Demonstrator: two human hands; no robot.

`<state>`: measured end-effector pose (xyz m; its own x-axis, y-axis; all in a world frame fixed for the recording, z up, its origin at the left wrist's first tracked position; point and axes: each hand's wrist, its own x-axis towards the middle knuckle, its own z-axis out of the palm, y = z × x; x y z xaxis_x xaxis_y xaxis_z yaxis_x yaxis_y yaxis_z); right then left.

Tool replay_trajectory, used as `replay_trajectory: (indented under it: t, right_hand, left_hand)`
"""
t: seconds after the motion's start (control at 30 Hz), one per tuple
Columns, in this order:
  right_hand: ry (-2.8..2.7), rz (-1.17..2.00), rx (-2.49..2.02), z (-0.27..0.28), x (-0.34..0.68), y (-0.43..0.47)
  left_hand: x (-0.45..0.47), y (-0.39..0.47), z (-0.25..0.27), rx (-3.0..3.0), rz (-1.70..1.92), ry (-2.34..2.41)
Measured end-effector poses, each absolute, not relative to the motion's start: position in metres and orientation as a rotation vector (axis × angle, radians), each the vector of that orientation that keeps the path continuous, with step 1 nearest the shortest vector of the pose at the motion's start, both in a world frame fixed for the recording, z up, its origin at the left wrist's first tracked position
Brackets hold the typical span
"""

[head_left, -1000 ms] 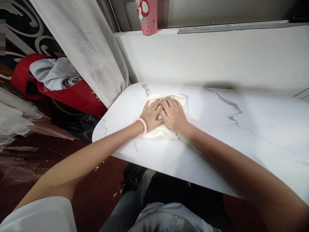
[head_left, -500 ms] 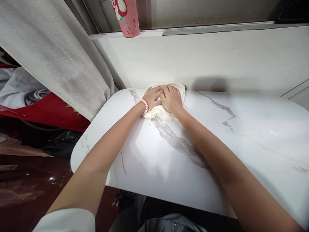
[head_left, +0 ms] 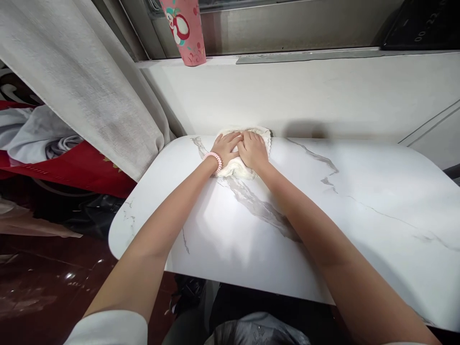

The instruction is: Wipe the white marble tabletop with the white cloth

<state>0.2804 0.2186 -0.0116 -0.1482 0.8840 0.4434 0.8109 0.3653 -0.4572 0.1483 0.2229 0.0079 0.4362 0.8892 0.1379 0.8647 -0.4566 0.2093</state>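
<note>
A cream-white cloth point(head_left: 239, 168) lies bunched on the white marble-patterned table point(head_left: 223, 225), close to its back edge by the wall. Pressed down on the cloth is my left hand point(head_left: 226, 146), fingers stretched out, with a pink coil band point(head_left: 214, 162) around the wrist. My right hand point(head_left: 254, 149) lies flat on the cloth beside it, fingers extended and overlapping the left fingertips. Neither hand is wrapped around the cloth.
A pink patterned cup point(head_left: 187, 36) stands on the ledge behind the table. At the ledge's right is a dark device point(head_left: 424, 28) showing digits. A grey curtain point(head_left: 97, 81) hangs at the left, near a red bag point(head_left: 79, 170) with clothes.
The camera view has tilted slightly up and shifted to the right, so more of the cup and device shows. Both hands stay on the cloth in nearly the same spot.
</note>
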Motion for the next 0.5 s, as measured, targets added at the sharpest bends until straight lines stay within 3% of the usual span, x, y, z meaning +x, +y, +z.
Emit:
replay_trajectory:
  t: [0.5]
  right_hand:
    - [-2.095, 0.035, -1.457, -0.004, 0.306, 0.119]
  left_hand:
    - [0.164, 0.137, 0.01, 2.649, 0.319, 1.439]
